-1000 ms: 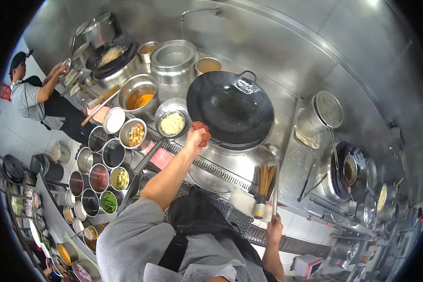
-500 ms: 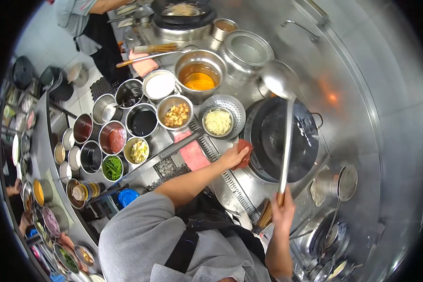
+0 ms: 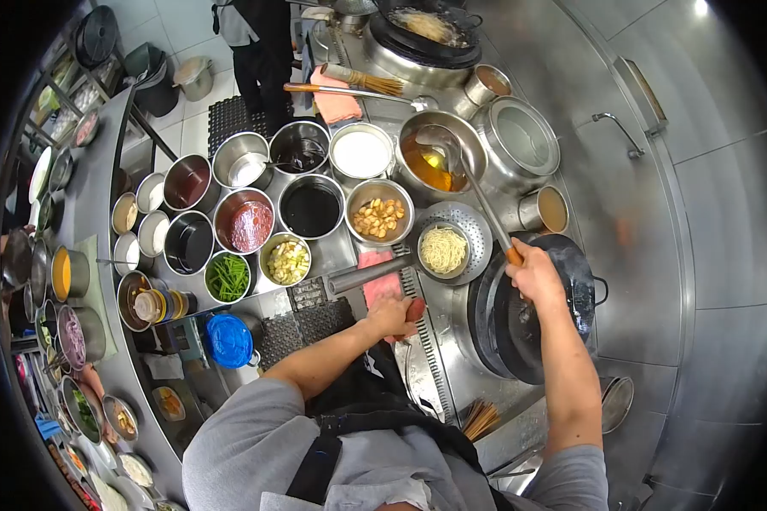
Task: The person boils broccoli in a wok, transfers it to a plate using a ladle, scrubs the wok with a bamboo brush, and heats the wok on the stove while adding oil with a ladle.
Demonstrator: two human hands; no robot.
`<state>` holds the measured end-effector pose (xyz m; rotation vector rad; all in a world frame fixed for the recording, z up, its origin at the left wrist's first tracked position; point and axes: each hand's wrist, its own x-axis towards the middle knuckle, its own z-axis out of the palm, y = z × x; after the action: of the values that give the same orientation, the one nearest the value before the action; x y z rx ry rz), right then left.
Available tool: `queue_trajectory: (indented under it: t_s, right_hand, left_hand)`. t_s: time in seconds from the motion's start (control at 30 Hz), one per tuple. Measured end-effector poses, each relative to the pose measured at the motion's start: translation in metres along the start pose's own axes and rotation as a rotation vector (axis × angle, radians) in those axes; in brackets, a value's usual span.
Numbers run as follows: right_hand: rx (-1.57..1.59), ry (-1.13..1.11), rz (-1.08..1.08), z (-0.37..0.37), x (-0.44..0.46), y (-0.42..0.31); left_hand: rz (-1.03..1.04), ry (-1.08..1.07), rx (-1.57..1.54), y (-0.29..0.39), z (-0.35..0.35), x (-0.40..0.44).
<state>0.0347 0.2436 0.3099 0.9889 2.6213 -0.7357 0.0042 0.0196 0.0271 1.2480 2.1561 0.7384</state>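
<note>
My right hand (image 3: 537,277) grips the wooden end of a long metal ladle (image 3: 487,203). The ladle's bowl dips into a steel pot (image 3: 479,176) of yellow-orange liquid that looks like oil. Under my right forearm sits a dark wok (image 3: 562,328) on the stove, with wisps of steam or smoke over it. My left hand (image 3: 390,317) is closed round a bunched red cloth (image 3: 414,310), at the stove's front edge below a pink towel (image 3: 383,285). Close by, a perforated strainer (image 3: 477,223) holds a bowl of pale noodle-like strands (image 3: 443,249).
Left of the stove stand several steel pots, among them dark sauce (image 3: 311,207), red sauce (image 3: 249,226), white contents (image 3: 361,152), browned chunks (image 3: 379,218) and chopped greens (image 3: 227,277). Behind is a second wok (image 3: 426,27). Another person's dark apron (image 3: 262,60) shows at the top.
My right hand has swung the ladle from over the wok into the oil pot. My left hand has drawn back from the wok's edge with the red cloth. The view has shifted.
</note>
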Motion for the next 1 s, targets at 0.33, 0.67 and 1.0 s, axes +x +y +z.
queue_trajectory:
  t_s: [0.33,0.67,1.0]
  right_hand:
    - [1.063,-0.067,0.060,0.028,-0.023,0.030]
    - [1.684,0.212,-0.085,0.051,-0.159,0.106]
    - [-0.015,0.626,0.076,0.047,-0.285,0.263]
  left_hand:
    - [-0.003,0.182,-0.066,0.007,-0.031,-0.032]
    - [-0.373,0.311,-0.124,-0.082,-0.033,-0.209]
    - [-0.925,-0.399,0.278,-0.264,0.101,-0.443]
